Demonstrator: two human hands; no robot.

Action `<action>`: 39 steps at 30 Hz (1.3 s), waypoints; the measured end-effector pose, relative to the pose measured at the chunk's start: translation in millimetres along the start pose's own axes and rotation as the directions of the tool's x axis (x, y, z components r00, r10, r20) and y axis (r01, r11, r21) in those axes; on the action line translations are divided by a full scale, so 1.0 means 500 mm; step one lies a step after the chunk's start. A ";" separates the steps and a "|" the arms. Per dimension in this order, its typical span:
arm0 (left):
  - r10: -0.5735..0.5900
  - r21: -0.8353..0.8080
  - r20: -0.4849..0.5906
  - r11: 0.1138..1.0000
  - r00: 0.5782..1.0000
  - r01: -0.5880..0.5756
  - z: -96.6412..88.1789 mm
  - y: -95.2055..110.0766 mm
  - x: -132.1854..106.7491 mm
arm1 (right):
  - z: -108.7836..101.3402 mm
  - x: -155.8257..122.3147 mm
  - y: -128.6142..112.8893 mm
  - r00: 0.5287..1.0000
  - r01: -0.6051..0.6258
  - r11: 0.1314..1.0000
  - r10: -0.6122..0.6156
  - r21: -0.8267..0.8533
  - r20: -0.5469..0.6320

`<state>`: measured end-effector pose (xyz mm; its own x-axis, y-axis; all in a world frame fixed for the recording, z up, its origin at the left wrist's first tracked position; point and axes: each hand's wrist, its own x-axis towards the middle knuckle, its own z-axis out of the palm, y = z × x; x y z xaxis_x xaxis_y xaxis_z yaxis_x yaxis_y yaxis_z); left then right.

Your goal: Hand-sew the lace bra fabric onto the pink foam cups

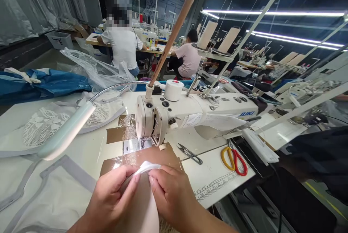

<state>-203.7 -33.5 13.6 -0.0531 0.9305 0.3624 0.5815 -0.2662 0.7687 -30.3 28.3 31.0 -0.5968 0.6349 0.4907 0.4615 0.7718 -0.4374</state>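
Between my two hands a piece of pale fabric (144, 204) is pinched along its upper edge, where a white folded strip (148, 166) stands up. My left hand (112, 193) closes thumb and fingers on the left end of that edge. On the other end, my right hand (172, 189) pinches it the same way. The fabric hangs down toward me, its lower part out of view. Just beyond my hands is the sewing machine (168, 111), its needle area above a metal plate (132, 146). Brown tape (152, 155) covers the bed in front of the plate.
Thread snips (190, 154) and red-and-yellow scissors (235, 160) lie right of the machine, near a printed ruler (217, 184). A lamp (67, 131) arches over grey-edged mesh pieces (59, 193) and lace pieces (46, 126) at left. Two people (123, 44) sit at machines beyond.
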 end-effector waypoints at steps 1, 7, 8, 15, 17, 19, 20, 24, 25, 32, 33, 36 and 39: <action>0.068 0.037 -0.036 0.997 0.997 -0.067 0.002 0.000 -0.004 | -0.005 -0.001 -0.005 1.000 -0.018 0.999 0.018 0.031 0.011; 0.326 0.215 -0.159 0.933 0.932 -0.289 0.009 0.008 -0.025 | -0.027 -0.010 -0.038 0.993 -0.120 0.950 0.109 0.287 0.054; 0.348 0.231 -0.167 0.924 0.923 -0.306 0.010 0.011 -0.027 | -0.026 -0.014 -0.043 0.991 -0.133 0.930 0.123 0.342 0.051; 0.437 0.254 -0.210 0.888 0.875 -0.383 0.016 0.023 -0.033 | 0.002 -0.043 -0.059 0.969 -0.189 0.723 0.248 0.665 0.005; 0.416 0.214 -0.229 0.903 0.880 -0.372 0.022 0.022 -0.036 | 0.010 -0.047 -0.059 0.961 -0.207 0.658 0.274 0.724 0.025; 0.368 0.156 -0.273 0.929 0.889 -0.337 0.029 0.022 -0.041 | 0.019 -0.049 -0.057 0.956 -0.220 0.601 0.291 0.769 0.046; 0.330 0.120 -0.296 0.944 0.896 -0.308 0.033 0.022 -0.044 | 0.024 -0.050 -0.054 0.953 -0.224 0.575 0.299 0.787 0.053; 0.147 -0.022 -0.336 0.986 0.930 -0.164 0.046 0.024 -0.050 | 0.043 -0.049 -0.043 0.945 -0.220 0.525 0.323 0.822 0.047; 0.116 -0.044 -0.338 0.989 0.934 -0.139 0.048 0.023 -0.050 | 0.047 -0.049 -0.040 0.944 -0.221 0.518 0.328 0.826 0.046; 0.111 -0.104 -0.334 0.983 0.936 -0.154 0.057 0.012 -0.049 | 0.061 -0.043 -0.038 0.914 -0.275 0.382 0.388 0.882 0.117; 0.113 -0.101 -0.333 0.983 0.936 -0.155 0.057 0.012 -0.049 | 0.062 -0.042 -0.038 0.905 -0.288 0.362 0.406 0.886 0.128; 0.104 -0.071 -0.323 0.988 0.941 -0.134 0.056 0.016 -0.048 | 0.063 -0.036 -0.038 0.851 -0.364 0.231 0.477 0.902 0.221; 0.113 -0.034 -0.321 0.991 0.940 -0.131 0.051 0.023 -0.044 | 0.059 -0.031 -0.042 0.798 -0.413 0.065 0.506 0.908 0.327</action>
<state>-175.0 -50.5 1.0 -0.2452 0.7638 0.5970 0.5551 -0.3943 0.7324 -50.4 1.4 10.3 -0.4575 0.8859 -0.0762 -0.3197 -0.2438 -0.9156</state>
